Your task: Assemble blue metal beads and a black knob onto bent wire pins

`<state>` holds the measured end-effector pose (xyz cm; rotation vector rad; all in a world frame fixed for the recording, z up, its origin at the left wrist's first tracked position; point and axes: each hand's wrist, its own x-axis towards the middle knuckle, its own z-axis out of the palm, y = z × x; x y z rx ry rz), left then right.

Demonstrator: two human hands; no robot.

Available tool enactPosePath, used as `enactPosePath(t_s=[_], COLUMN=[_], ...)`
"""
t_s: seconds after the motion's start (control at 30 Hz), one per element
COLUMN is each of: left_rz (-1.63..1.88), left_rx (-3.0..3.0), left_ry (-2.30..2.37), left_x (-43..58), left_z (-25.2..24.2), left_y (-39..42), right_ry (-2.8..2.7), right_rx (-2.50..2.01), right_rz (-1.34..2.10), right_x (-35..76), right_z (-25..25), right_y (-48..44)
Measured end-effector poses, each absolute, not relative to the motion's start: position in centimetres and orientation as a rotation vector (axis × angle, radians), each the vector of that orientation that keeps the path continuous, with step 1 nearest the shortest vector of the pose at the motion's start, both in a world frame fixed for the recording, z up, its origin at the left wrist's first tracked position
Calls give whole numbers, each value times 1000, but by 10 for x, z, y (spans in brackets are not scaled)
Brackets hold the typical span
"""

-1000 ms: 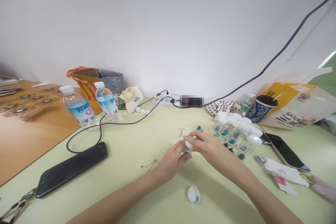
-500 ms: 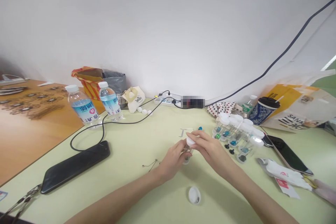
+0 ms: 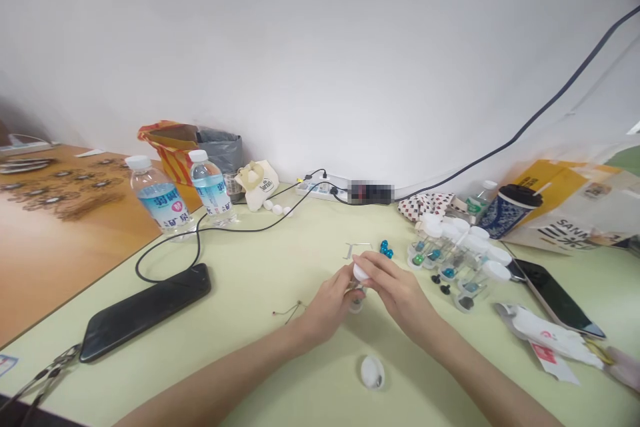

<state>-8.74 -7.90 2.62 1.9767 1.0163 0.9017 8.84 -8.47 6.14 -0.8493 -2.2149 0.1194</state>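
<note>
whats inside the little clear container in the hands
Only slivers of the clear container show, too small to tell its contents. The left hand covers much of its middle; the white cap hides its top.

"What's hidden of the small clear cylindrical bottle?"
"Its middle, behind the left grip; the right grip covers part of its white round cap."
"And the silvery bit inside the white hollow lid?"
"Too small to identify."
"That dark oblong object, far side?"
"Blurred by coarse squares."
"Anything cut off?"
"The white-and-yellow paper bag, right; the brown beaded cord, near left."
</note>
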Motion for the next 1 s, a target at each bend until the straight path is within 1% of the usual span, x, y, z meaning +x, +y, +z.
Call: enactPosePath(t_s=[0.17,0.33,0.4,0.47,0.6,0.7,0.87,1.0], left_rz=[908,868,890,932,898,877,830,777], left_rx=[2127,2352,2396,2389,2394,2442,2501,2505], left_ry=[1026,1020,1138,1336,1641,1802,2039,2202], left_x=[-88,-106,-121,-139,-167,-173,-168,-163], left_z=[22,22,19,12,-7,-14,-9,-6], left_y=[-78,-54,-33,-9,33,56,88,103], right_ry=[-2232,-2218,-2148,-2116,-2207,-2289,-2291,-2349], right_rx=[-905,-1073,-1249,-1448,-1846,-1922,-2030,-1988], right_rz=[7,138,112,13,-183,-256,-430,-537], right_x=[86,100,114,131,161,173,177,174], right_z=[56,76,92,107,123,123,120,124], right_y=[-86,-83,-80,-78,-73,-73,-80,-87])
